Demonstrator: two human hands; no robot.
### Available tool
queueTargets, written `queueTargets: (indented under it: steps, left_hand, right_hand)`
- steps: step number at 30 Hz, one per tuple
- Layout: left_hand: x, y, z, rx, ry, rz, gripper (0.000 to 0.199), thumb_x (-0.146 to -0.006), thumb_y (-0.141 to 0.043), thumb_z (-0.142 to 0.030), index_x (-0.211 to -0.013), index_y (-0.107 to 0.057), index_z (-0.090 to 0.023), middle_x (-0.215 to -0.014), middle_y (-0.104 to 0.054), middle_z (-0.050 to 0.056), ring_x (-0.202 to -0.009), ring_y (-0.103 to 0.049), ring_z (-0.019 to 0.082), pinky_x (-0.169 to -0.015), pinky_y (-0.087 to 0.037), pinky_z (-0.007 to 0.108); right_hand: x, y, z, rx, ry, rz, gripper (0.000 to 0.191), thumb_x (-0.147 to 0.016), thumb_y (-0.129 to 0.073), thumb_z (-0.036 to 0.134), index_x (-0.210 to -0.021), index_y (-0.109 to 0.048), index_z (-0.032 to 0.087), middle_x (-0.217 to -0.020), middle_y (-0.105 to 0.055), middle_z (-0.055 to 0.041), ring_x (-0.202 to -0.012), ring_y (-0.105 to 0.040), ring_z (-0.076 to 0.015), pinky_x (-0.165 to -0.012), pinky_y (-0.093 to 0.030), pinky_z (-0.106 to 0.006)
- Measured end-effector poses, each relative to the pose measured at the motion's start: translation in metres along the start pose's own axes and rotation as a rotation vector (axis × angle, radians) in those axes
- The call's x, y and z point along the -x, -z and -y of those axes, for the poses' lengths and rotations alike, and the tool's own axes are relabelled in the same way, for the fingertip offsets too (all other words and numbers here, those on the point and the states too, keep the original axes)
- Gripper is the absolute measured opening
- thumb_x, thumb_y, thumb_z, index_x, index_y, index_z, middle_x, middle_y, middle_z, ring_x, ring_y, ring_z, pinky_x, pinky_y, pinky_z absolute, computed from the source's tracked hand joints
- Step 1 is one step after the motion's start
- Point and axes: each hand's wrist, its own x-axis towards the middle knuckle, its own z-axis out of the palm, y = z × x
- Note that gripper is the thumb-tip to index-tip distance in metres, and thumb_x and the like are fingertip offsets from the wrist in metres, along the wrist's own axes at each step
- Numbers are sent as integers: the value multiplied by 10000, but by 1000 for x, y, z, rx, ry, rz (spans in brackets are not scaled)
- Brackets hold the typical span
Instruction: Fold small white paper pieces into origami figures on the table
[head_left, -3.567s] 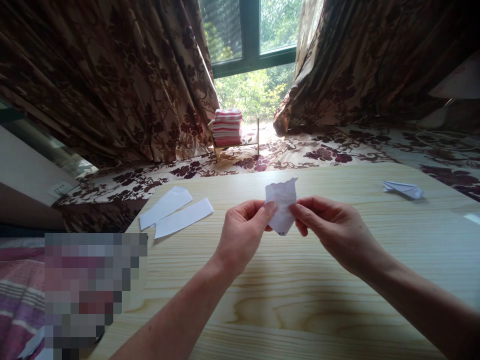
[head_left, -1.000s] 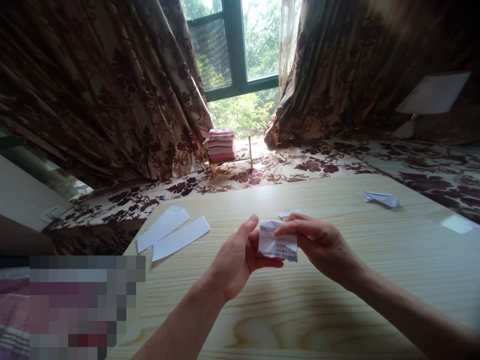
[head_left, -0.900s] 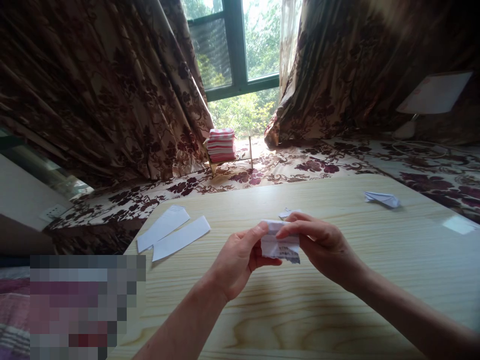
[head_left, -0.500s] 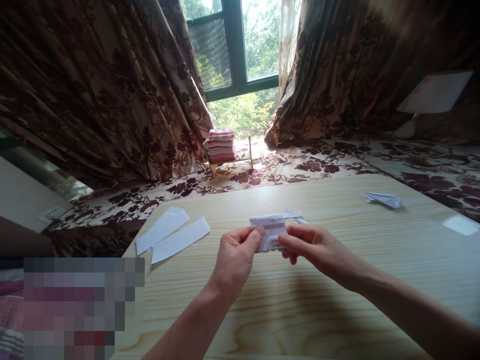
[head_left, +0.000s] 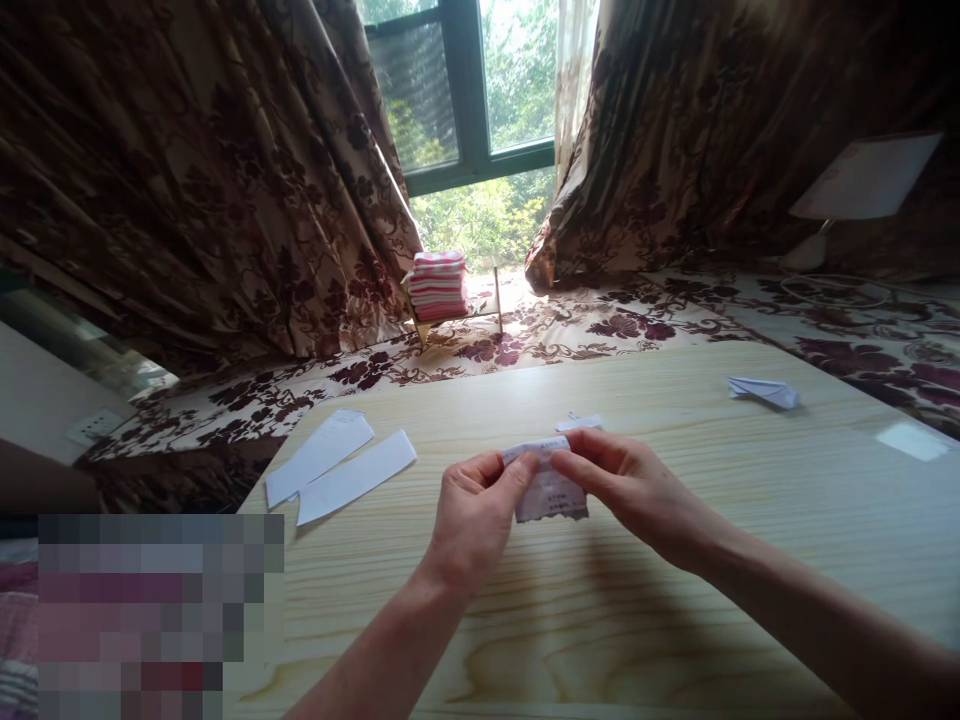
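Observation:
A small piece of printed paper [head_left: 553,492] hangs between my hands above the table, its lower edge ragged and torn. My left hand [head_left: 480,505] pinches its upper left part, thumb on the near face. At the upper right, my right hand [head_left: 630,485] grips it between thumb and fingers. The fingers behind the paper are partly hidden. Just past my right fingers, white paper scraps [head_left: 581,423] lie on the wooden table [head_left: 450,620].
Two white paper strips [head_left: 356,478] lie at the table's left. A folded paper piece [head_left: 763,392] rests at the far right. Beyond the table stand a small rack with folded striped cloths [head_left: 439,288] and a lamp [head_left: 866,178]. The lower left is pixelated.
My right hand has shifted from the paper's lower right side up to its top edge. More of the paper's torn lower part now hangs below my thumbs.

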Motion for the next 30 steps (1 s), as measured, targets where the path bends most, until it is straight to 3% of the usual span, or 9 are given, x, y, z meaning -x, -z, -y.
queueTargets:
  steps: [3, 6, 8, 13, 17, 22, 30]
  left_hand:
    - [0, -1, 3, -37, 15, 1, 266, -707, -721, -345, -821, -762, -109, -657, -700, 39, -636, -585, 152, -609, -457, 246]
    - [0, -3, 5, -65, -3, -75, 243, -701, -720, -354, -764, -741, -120, -645, -685, 20, -584, -552, 124, -555, -433, 222]
    - [-1, -3, 6, -82, -16, -102, 226, -702, -715, -342, -755, -733, -123, -635, -676, 15, -569, -538, 119, -537, -423, 217]
    - [-1, -2, 9, -149, -12, -40, 233, -738, -672, -327, -786, -750, -113, -606, -649, 21, -583, -524, 126, -531, -401, 216]
    - [-2, -3, 14, -143, -8, -53, 227, -760, -643, -328, -749, -748, -127, -612, -647, 13, -604, -522, 125, -548, -403, 209]
    - [-6, 1, 16, -248, -6, -137, 172, -693, -706, -290, -733, -712, -123, -647, -659, 15, -608, -531, 125, -550, -416, 205]
    - [-9, 4, 17, -255, 9, -109, 237, -744, -646, -347, -728, -709, -119, -649, -631, 17, -614, -490, 118, -556, -396, 214]
  right_hand:
    - [0, -2, -2, -32, 4, -60, 398, -699, -696, 545, -667, -574, 167, -606, -537, 17, -547, -464, -107, -496, -387, -235]
    - [1, -4, -4, -35, -9, -78, 401, -662, -730, 532, -634, -562, 169, -581, -512, 28, -522, -434, -98, -470, -350, -226]
    - [1, -4, -5, -43, -29, -70, 396, -678, -717, 528, -631, -561, 167, -578, -508, 29, -518, -430, -94, -466, -342, -223]
    - [-1, -2, -7, -65, -26, -13, 296, -766, -657, 458, -758, -620, 165, -648, -562, 16, -565, -474, -102, -506, -381, -222]
    - [-1, -3, -6, 60, 52, -50, 258, -801, -612, 401, -701, -595, 164, -621, -521, 23, -552, -444, -98, -476, -344, -215]
    - [-3, -3, -10, 175, 19, -41, 253, -815, -576, 388, -689, -553, 170, -624, -491, 23, -560, -430, -104, -479, -341, -220]
    - [-3, 0, -11, 187, 55, -48, 237, -821, -552, 356, -688, -577, 161, -613, -490, 17, -565, -420, -108, -489, -332, -227]
